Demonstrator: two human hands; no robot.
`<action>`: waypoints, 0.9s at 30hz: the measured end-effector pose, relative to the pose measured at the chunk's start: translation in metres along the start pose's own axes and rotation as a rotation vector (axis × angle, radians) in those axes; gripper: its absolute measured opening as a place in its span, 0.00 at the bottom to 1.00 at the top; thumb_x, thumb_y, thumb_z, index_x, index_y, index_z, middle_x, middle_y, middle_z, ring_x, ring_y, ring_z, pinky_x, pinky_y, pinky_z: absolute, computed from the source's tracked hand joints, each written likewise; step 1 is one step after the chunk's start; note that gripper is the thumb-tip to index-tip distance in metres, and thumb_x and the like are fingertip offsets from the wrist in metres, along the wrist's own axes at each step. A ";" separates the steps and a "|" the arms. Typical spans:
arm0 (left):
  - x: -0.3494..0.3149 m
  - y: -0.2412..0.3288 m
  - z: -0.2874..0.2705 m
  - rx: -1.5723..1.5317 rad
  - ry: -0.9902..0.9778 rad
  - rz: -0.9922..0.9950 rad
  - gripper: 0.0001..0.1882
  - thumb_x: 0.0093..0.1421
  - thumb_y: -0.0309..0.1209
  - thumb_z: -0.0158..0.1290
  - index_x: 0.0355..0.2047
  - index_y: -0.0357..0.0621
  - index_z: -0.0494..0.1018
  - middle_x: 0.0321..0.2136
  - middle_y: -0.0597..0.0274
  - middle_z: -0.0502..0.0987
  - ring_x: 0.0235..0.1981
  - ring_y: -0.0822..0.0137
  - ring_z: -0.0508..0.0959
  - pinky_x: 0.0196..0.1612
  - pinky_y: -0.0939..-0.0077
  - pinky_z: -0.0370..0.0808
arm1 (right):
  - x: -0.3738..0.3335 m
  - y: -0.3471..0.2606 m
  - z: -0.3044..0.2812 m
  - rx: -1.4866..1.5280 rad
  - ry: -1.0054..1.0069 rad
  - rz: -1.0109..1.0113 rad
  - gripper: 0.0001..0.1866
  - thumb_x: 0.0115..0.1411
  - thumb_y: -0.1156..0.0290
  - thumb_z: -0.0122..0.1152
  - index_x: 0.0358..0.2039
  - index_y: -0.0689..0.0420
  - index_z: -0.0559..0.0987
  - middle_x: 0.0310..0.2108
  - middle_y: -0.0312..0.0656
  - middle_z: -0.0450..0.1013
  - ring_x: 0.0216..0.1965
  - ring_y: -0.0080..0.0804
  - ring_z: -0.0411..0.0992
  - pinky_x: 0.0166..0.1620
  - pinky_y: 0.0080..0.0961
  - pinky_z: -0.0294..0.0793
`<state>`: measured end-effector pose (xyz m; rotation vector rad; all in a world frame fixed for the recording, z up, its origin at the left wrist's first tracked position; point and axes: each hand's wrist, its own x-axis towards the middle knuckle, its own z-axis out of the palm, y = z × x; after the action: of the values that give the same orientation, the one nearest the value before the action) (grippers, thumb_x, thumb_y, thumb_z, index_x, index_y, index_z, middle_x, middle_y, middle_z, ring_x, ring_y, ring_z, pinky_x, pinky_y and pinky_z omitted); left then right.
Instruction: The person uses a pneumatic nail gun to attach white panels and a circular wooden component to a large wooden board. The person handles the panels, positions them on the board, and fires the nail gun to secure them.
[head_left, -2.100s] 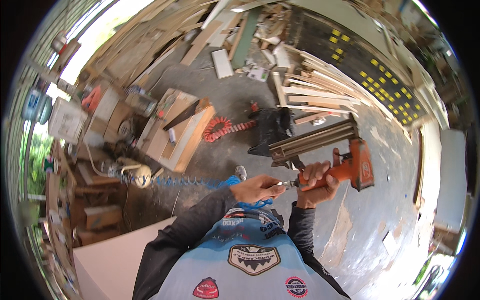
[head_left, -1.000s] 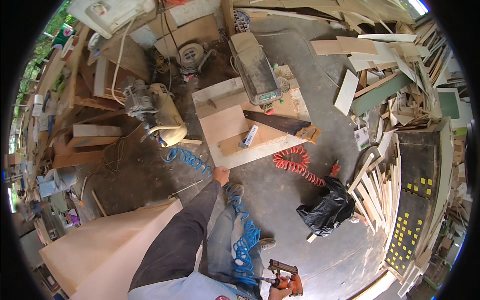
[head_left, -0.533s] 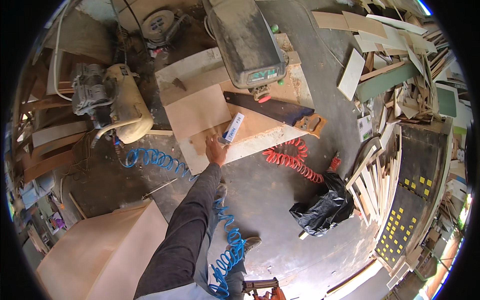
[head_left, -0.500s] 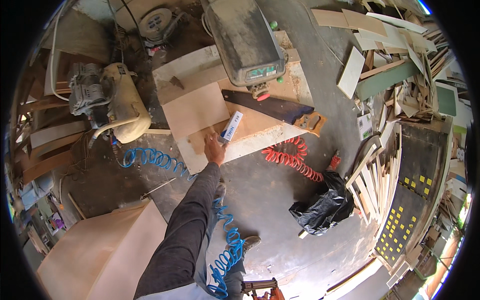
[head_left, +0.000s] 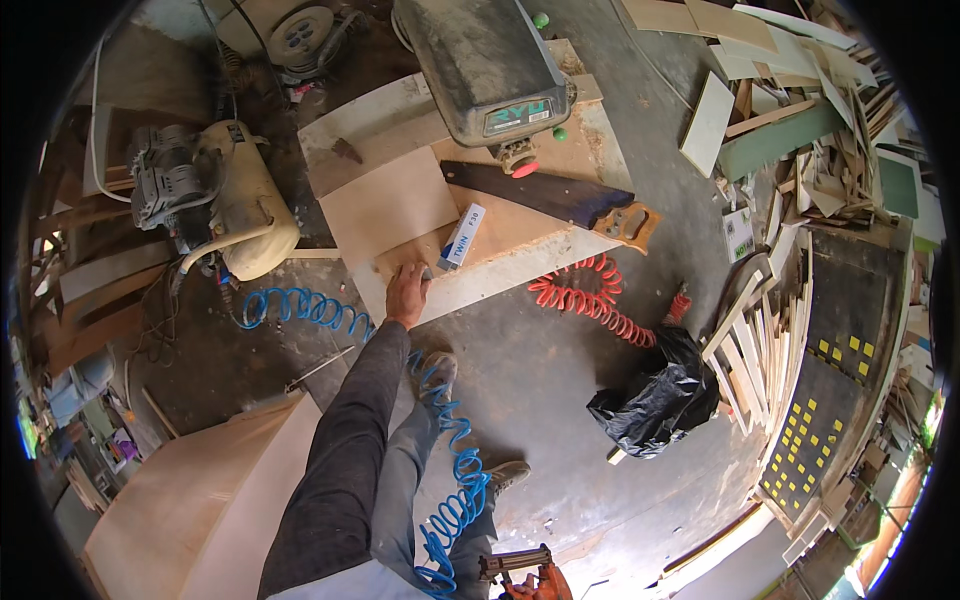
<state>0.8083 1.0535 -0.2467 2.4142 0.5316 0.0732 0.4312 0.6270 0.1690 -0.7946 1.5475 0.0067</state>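
Note:
My left hand (head_left: 406, 296) is over the near edge of the workbench, its fingers closed around a small grey piece (head_left: 427, 273) too small to name surely. Just beyond it lies a small blue-and-white cardboard box (head_left: 462, 236). A handsaw (head_left: 540, 193) with a wooden handle rests across the bench behind the box. At the lower edge of the view, my right hand (head_left: 545, 583) grips a nail gun (head_left: 515, 563), partly cut off by the frame. A blue coiled air hose (head_left: 462, 500) runs down beside my legs to the nail gun's side.
A dusty bench machine (head_left: 485, 75) stands on the workbench (head_left: 540, 275). An air compressor (head_left: 250, 200) is at the left, a large pale wooden box (head_left: 190, 490) nearer. On the right are a red coiled hose (head_left: 590, 295), a black plastic bag (head_left: 655, 405) and heaped wood offcuts (head_left: 780, 110).
My left hand has drawn back from the cardboard box, toward me and slightly left, with the small grey piece at its fingers. The box stays on the bench. My right hand still holds the nail gun.

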 end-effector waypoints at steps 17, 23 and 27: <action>0.005 -0.003 0.029 0.126 -0.038 -0.251 0.17 0.47 0.19 0.64 0.39 0.37 0.75 0.42 0.45 0.75 0.45 0.43 0.77 0.47 0.52 0.75 | 0.044 0.024 -0.051 0.138 -0.107 0.095 0.15 0.67 0.66 0.53 0.49 0.60 0.73 0.35 0.45 0.74 0.38 0.39 0.75 0.44 0.40 0.80; 0.004 0.006 0.034 0.174 0.019 -0.214 0.14 0.50 0.20 0.61 0.39 0.36 0.74 0.43 0.43 0.74 0.46 0.43 0.77 0.47 0.52 0.76 | 0.030 0.028 -0.036 -0.319 -0.024 -0.079 0.10 0.67 0.68 0.51 0.42 0.60 0.75 0.33 0.42 0.74 0.34 0.35 0.75 0.39 0.32 0.80; -0.007 0.012 0.021 0.110 -0.043 -0.314 0.11 0.53 0.21 0.59 0.38 0.39 0.74 0.36 0.44 0.77 0.43 0.42 0.78 0.45 0.51 0.75 | 0.004 0.008 0.011 0.081 -0.008 0.110 0.10 0.65 0.67 0.53 0.41 0.61 0.75 0.31 0.43 0.74 0.31 0.35 0.74 0.37 0.31 0.79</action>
<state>0.8102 1.0298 -0.2551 2.4009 0.9077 -0.1464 0.4371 0.6359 0.1601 -0.6449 1.5722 0.0276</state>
